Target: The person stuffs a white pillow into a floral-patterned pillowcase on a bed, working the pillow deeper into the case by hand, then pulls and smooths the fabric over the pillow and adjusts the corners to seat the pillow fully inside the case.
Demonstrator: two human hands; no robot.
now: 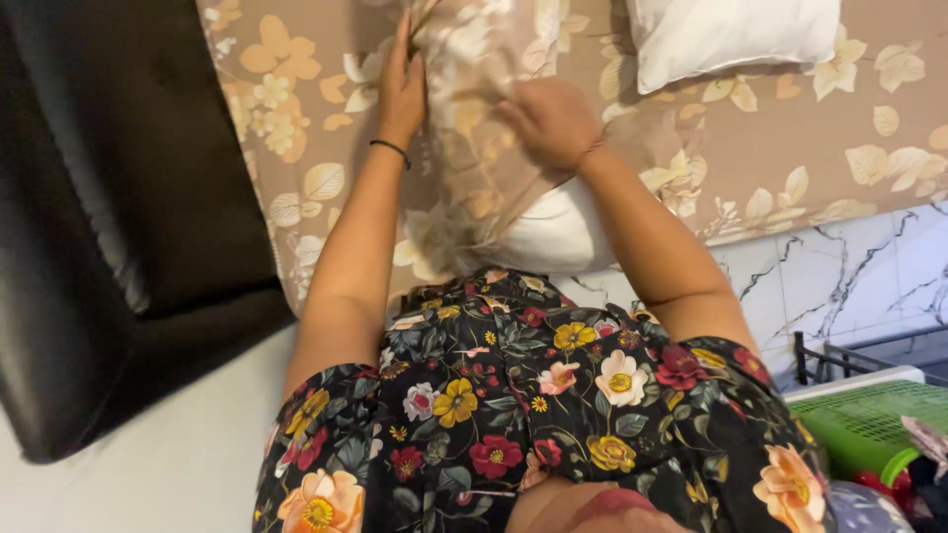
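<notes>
My left hand [400, 84] lies flat along the left edge of the pillowcase [474, 128], fingers stretched out and pressed on the cloth, a black band on that wrist. My right hand [548, 120] rests on top of the pillowcase with fingers curled; I cannot tell whether it pinches the fabric. The floral beige pillowcase half covers a white pillow [558, 237], whose bare end sticks out toward my body. Both lie on the bed [790, 148], on a sheet of the same leaf pattern. A second white pillow [731, 35] sits further up the bed. A dark headboard [109, 217] is on the left, a green basket [864, 424] at lower right.
</notes>
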